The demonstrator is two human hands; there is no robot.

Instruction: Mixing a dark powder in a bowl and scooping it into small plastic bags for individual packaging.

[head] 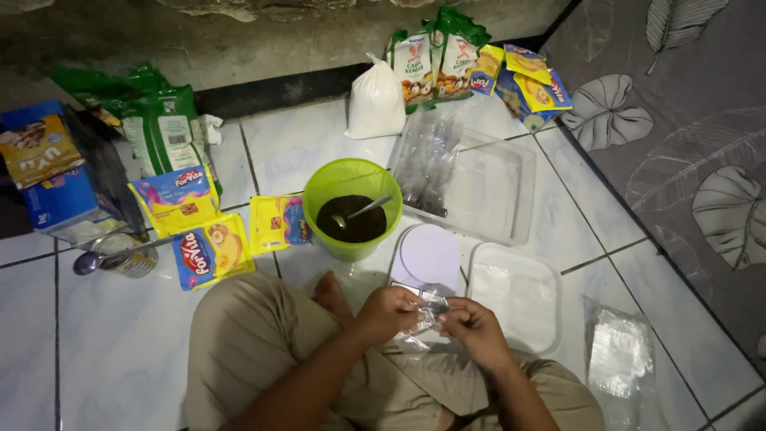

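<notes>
Both hands pinching a small clear bag (pixel 423 319) over the lap, left hand (pixel 388 313) and right hand (pixel 472 326) at its mouth. Probably best rubbing the layers apart gently, keeping it near the green bowl (pixel 352 209).

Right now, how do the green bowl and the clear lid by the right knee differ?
The green bowl is round, opaque and deep, holding dark powder and a metal spoon; the clear lid is rectangular, see-through and shallow, with nothing visible in it. The bowl sits beyond the hands, the lid to the right of the right hand. Both rest on the white tiled floor and look plastic.
</notes>
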